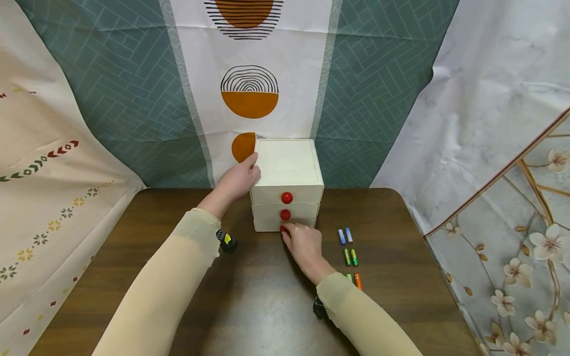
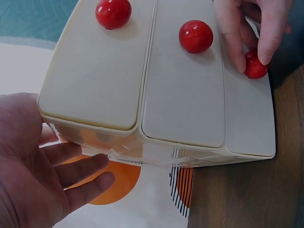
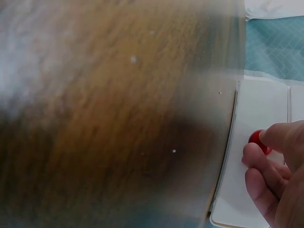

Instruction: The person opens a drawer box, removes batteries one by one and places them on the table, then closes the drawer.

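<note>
A white three-drawer box (image 1: 289,163) stands at the back of the table, each drawer front bearing a round red knob. My right hand (image 1: 305,247) pinches the bottom drawer's knob (image 2: 256,65) between thumb and fingers; the right wrist view shows the same knob (image 3: 258,138) partly covered by them. All three drawers look closed. Against the box's left side rests my left hand (image 1: 238,179), its fingers (image 2: 80,171) fairly straight and spread along that side. The middle knob (image 1: 285,214) and top knob (image 1: 287,198) are untouched.
Right of the box, several small batteries lie in pairs on the brown table (image 1: 249,296): blue-and-white ones (image 1: 341,237), green ones (image 1: 347,257), and a light green one beside an orange one (image 1: 358,281), partly behind the right sleeve. Patterned cloths hang behind and at both sides.
</note>
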Tool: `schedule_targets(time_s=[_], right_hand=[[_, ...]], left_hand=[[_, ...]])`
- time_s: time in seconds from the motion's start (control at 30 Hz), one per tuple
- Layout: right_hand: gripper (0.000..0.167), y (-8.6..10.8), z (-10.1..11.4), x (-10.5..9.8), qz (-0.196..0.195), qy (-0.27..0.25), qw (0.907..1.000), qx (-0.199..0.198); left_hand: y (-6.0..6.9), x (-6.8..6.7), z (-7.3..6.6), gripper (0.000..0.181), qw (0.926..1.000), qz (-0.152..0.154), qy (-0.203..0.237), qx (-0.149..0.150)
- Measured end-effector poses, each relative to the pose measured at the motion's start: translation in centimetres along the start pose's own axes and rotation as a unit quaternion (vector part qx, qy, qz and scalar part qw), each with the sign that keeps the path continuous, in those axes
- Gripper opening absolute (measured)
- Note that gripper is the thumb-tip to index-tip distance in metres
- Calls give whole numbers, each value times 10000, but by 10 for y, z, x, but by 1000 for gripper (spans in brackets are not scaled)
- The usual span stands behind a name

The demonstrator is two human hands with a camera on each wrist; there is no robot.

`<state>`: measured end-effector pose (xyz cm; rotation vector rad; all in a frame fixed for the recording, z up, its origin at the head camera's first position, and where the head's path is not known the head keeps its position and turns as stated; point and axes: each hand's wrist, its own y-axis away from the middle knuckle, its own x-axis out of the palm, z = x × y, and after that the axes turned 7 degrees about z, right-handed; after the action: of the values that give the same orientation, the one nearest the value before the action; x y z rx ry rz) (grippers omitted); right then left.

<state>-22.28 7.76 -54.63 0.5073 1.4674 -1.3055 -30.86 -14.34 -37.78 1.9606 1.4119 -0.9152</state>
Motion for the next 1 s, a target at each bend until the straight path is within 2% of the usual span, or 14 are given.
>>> schedule_targets(time_s=[0.4, 0.73, 1.0], right_hand=[[11, -1, -3, 0, 4, -7, 10000, 30], [21, -1, -10, -5, 351, -232, 9990, -115], [29, 5, -17, -18, 315, -269, 9991, -103]], left_hand=[[-3, 2, 0, 66, 10000, 32, 55, -10], [-5, 4, 5, 66, 9989, 88, 457, -25], [5, 6, 11, 68, 9974, 166, 704, 50]])
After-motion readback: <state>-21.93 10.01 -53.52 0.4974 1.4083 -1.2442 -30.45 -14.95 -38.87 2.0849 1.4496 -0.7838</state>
